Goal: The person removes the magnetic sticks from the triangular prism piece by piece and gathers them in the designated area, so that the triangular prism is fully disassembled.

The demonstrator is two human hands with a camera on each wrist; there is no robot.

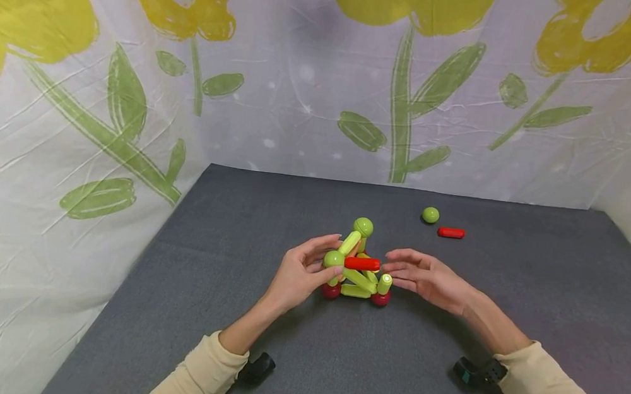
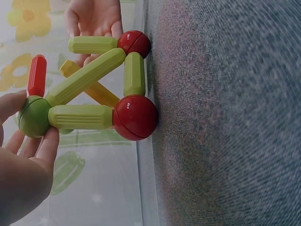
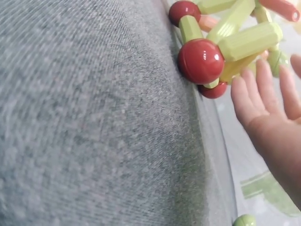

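Note:
A small frame of magnetic sticks and balls [image 1: 356, 291] stands on the dark table, with red balls [image 2: 136, 117] at its base and light-green sticks [image 2: 81, 117] between them. My left hand [image 1: 297, 279] pinches the green ball [image 1: 334, 260] at its upper left corner between thumb and fingers. From that ball a red stick [image 1: 362, 264] points right, its far end free. Another green ball [image 1: 363, 227] tops the back of the frame. Just right of the frame is my right hand [image 1: 434, 283], fingers extended and holding nothing. A yellow stick [image 2: 101, 92] slants behind the front sticks.
Toward the back right of the table [image 1: 268, 218] lie a loose green ball [image 1: 430, 215] and a loose red stick [image 1: 451, 233]. A pale cloth [image 1: 299, 132] printed with yellow flowers hangs behind the table and along its sides.

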